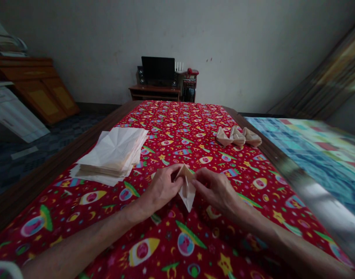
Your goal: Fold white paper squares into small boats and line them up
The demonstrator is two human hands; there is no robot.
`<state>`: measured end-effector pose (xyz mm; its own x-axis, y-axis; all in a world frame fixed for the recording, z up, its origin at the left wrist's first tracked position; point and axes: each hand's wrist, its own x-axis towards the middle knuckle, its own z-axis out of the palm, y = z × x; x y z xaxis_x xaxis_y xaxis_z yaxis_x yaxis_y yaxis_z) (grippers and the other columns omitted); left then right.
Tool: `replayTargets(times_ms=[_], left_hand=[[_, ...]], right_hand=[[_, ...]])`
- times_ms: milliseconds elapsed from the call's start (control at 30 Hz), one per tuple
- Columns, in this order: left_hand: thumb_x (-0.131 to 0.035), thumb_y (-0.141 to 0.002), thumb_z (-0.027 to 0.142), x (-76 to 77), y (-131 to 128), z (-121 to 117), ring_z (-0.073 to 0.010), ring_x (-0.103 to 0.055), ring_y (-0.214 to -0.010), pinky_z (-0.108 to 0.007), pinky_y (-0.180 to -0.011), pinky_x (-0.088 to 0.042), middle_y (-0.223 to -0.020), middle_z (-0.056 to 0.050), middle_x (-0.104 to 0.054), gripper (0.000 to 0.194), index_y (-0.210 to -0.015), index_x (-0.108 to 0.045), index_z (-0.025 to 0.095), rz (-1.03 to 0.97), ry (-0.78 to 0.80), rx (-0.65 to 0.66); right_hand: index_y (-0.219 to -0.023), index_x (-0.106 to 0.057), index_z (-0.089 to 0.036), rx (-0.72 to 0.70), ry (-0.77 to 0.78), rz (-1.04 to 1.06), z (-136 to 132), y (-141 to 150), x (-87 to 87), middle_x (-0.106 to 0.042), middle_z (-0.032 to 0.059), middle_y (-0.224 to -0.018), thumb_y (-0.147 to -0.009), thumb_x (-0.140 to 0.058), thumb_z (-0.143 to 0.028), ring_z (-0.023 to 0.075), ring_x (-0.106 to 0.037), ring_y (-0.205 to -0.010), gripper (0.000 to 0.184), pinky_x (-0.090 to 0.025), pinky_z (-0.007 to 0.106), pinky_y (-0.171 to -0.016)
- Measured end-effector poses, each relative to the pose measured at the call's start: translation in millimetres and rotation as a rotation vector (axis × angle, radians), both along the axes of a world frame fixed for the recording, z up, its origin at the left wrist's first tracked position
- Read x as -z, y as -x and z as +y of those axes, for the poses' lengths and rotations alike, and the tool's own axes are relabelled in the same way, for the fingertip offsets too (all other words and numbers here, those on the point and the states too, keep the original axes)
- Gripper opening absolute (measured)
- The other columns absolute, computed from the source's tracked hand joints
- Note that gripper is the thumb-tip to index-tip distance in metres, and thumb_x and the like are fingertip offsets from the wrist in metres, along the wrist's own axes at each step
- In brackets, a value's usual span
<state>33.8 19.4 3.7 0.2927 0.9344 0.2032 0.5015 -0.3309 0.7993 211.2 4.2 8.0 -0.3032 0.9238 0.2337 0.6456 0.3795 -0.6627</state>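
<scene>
Between my two hands is a small piece of folded paper (187, 193), cream-coloured and kite-shaped, with one point toward me. My left hand (165, 182) grips its left edge between thumb and fingers. On the opposite side, my right hand (213, 186) pinches the right edge near the upper part. A stack of creased paper sheets (110, 149) lies on the left, beyond my left forearm. Farther off to the right stand several folded paper pieces (237, 137) in a row, touching each other. The inner fingers of both hands are partly hidden.
A red patterned cloth (177, 240) covers the long table, whose dark wooden edge (271, 155) shows at the right. A bed (316, 155) stands alongside. At the far wall are a monitor (158, 68) on a desk (154, 91) and, at left, a wooden cabinet (40, 91).
</scene>
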Motion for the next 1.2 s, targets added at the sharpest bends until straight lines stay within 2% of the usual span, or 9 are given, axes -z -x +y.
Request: replayTargets(times_ms=[233,367,533,700,833,967,1067,1133,1200], left_hand=[[-0.051,-0.072,0.013,9.1,1,20,-0.0182,-0.065,-0.077,-0.026,-0.069,-0.05,-0.084,-0.004,-0.07,0.03,-0.098,-0.066,0.014,-0.087,0.108,0.008],[-0.058,-0.07,0.018,10.1,2,22,-0.0185,-0.063,-0.079,-0.025,-0.069,-0.048,-0.089,-0.005,-0.069,0.04,-0.109,-0.062,0.013,-0.373,0.348,0.057],[-0.065,-0.072,0.021,2.2,5,15,-0.0133,-0.058,-0.074,-0.022,-0.067,-0.043,-0.09,-0.003,-0.064,0.055,-0.124,-0.051,0.018,-0.747,0.653,0.156],[-0.059,-0.08,0.027,1.9,8,14,-0.0065,-0.043,-0.055,-0.018,-0.053,-0.034,-0.069,0.003,-0.052,0.055,-0.132,-0.043,0.018,-0.954,0.821,0.225],[-0.056,-0.085,0.029,5.8,5,14,-0.0078,-0.048,-0.06,-0.017,-0.053,-0.036,-0.076,-0.001,-0.055,0.05,-0.131,-0.044,0.016,-1.015,0.869,0.24],[-0.058,-0.085,0.022,10.3,-1,12,-0.0081,-0.051,-0.067,-0.017,-0.06,-0.042,-0.082,-0.003,-0.058,0.04,-0.125,-0.052,0.014,-0.961,0.819,0.171],[-0.059,-0.086,0.022,13.6,-2,12,-0.0091,-0.053,-0.072,-0.017,-0.063,-0.044,-0.086,-0.004,-0.061,0.036,-0.121,-0.055,0.014,-0.956,0.763,0.143],[-0.058,-0.087,0.023,15.0,-1,13,-0.01,-0.055,-0.076,-0.018,-0.067,-0.045,-0.092,-0.005,-0.063,0.035,-0.121,-0.056,0.015,-0.964,0.744,0.138],[-0.059,-0.087,0.023,15.4,0,14,-0.0107,-0.056,-0.08,-0.019,-0.07,-0.045,-0.096,-0.006,-0.063,0.035,-0.121,-0.056,0.016,-0.97,0.741,0.139]], right_hand=[[-0.066,-0.055,-0.017,0.024,0.166,0.053,30,0,10.2,-0.056,-0.0017,-0.058,-0.078,-0.05,-0.025,0.0111,-0.052,-0.055,0.015,-0.036,0.021,-0.051],[-0.065,-0.054,-0.017,0.031,0.203,0.085,34,-2,15.1,-0.056,-0.0013,-0.059,-0.077,-0.053,-0.029,0.0108,-0.05,-0.055,0.016,-0.035,0.021,-0.05],[-0.067,-0.053,-0.017,-0.003,0.32,0.245,38,-5,20.9,-0.054,-0.0013,-0.06,-0.075,-0.056,-0.033,0.0104,-0.048,-0.054,0.018,-0.034,0.02,-0.047],[-0.067,-0.054,-0.017,0.018,0.378,0.329,38,-8,22.8,-0.053,-0.0017,-0.06,-0.074,-0.059,-0.035,0.0101,-0.048,-0.053,0.02,-0.034,0.02,-0.046],[-0.068,-0.053,-0.017,0.032,0.392,0.346,37,-10,24.7,-0.052,-0.0023,-0.06,-0.074,-0.058,-0.031,0.0098,-0.049,-0.053,0.016,-0.034,0.019,-0.045],[-0.069,-0.053,-0.018,0.065,0.278,0.28,33,-8,23.3,-0.055,-0.0014,-0.063,-0.078,-0.053,-0.025,0.0108,-0.051,-0.056,0.011,-0.038,0.02,-0.047],[-0.085,-0.056,-0.019,0.109,0.006,0.241,27,-7,17.4,-0.061,0.0018,-0.081,-0.08,-0.054,-0.021,0.0136,-0.057,-0.072,0.006,-0.045,0.023,-0.06],[-0.094,-0.058,-0.02,0.086,-0.157,0.214,23,-8,12.7,-0.062,0.0037,-0.09,-0.084,-0.054,-0.023,0.0144,-0.058,-0.078,0.012,-0.047,0.025,-0.067],[-0.098,-0.061,-0.02,-0.005,-0.221,0.177,20,-10,9.9,-0.063,0.0046,-0.09,-0.087,-0.052,-0.024,0.0142,-0.059,-0.078,0.014,-0.047,0.025,-0.068]])
